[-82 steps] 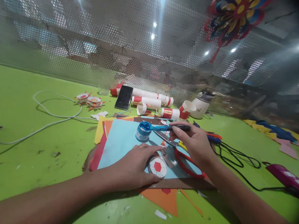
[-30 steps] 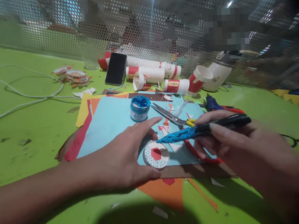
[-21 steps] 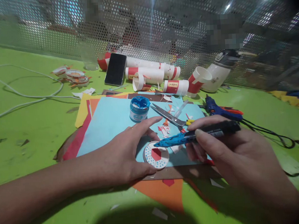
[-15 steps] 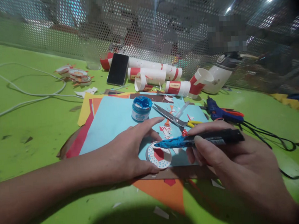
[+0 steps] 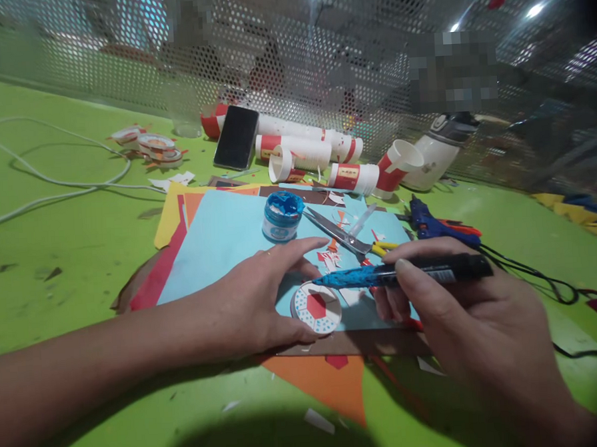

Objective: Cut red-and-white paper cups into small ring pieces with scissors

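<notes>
My left hand [image 5: 252, 299] steadies a round white paper disc [image 5: 334, 317] on light blue paper, thumb at its near edge and fingers at its far edge. The disc has a red hexagon in the middle and blue dots on its left and lower parts. My right hand [image 5: 464, 328] grips a black marker [image 5: 441, 269] whose front end is smeared with blue paint. Its tip points left, at the disc's far edge; whether it touches, I cannot tell. Beyond my left hand stands an open jar of blue paint [image 5: 281, 224].
Scissors [image 5: 346, 235] and paper scraps lie right of the jar on the blue paper [image 5: 214, 234]. A blue glue gun [image 5: 423, 223] with a black cord is at the right. Farther back are a phone [image 5: 237, 138], paper cups [image 5: 353, 176], a bottle [image 5: 432, 153] and a white cable [image 5: 51, 190].
The marker has shifted slightly right and up, its tip moving from over the disc's upper part to its far edge. My left hand keeps its place at the disc.
</notes>
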The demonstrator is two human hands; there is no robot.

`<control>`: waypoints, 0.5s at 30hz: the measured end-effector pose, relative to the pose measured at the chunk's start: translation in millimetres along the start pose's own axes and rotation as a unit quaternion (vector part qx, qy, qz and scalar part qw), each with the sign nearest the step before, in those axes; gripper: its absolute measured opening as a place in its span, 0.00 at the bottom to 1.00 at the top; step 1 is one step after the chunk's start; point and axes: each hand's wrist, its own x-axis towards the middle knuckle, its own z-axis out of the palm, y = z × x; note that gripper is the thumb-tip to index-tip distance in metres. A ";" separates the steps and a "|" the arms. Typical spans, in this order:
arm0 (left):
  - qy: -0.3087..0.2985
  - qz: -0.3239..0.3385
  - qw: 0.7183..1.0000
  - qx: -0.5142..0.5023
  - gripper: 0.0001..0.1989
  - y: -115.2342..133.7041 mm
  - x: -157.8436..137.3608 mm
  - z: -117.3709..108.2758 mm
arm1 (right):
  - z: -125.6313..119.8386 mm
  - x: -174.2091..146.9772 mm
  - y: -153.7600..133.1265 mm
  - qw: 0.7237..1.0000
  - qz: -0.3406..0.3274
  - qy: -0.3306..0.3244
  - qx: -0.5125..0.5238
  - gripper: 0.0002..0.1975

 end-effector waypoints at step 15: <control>0.002 0.004 1.000 -0.012 0.43 1.3 0.0 0.1 | 5.0 -1.1 -1.5 1.000 0.015 -0.004 -0.020 0.04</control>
